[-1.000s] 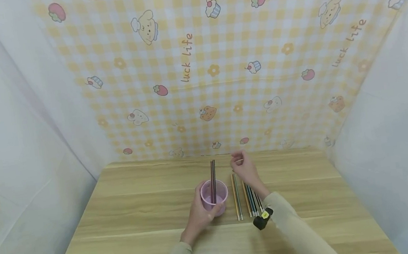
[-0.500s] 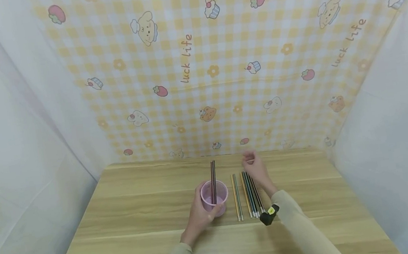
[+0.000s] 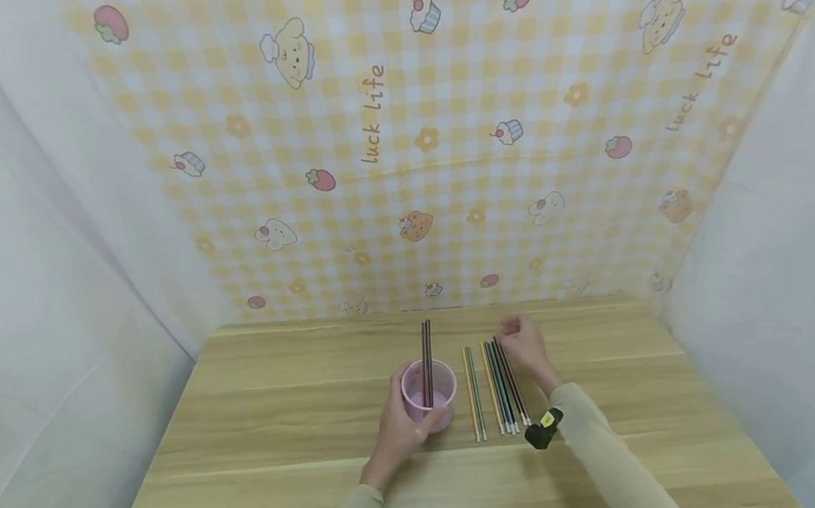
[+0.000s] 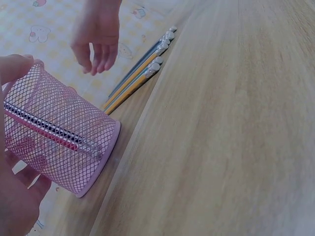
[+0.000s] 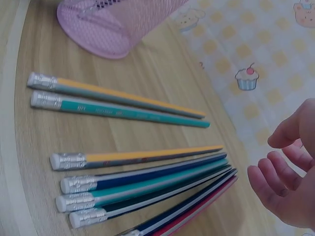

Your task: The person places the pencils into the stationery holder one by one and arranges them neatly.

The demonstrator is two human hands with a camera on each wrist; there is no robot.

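Note:
A pink mesh pencil cup stands upright on the table, with a few dark and red pencils leaning in it. My left hand grips the cup around its side, thumb at the front. To the right lie a yellow and a green pencil, side by side. Further right is a group of several pencils, yellow, blue, green, black and red, with their white erasers toward me. By this group's far ends hovers my right hand, its fingers loosely bent, and nothing shows between them in the right wrist view.
The wood-grain table ends at a yellow checked cloth backdrop close behind the pencils. White sheets hang at the left and right sides.
My right hand has moved right and a little nearer to me, from beyond the pencils to the far ends of the right group. The left hand and the cup have stayed in place.

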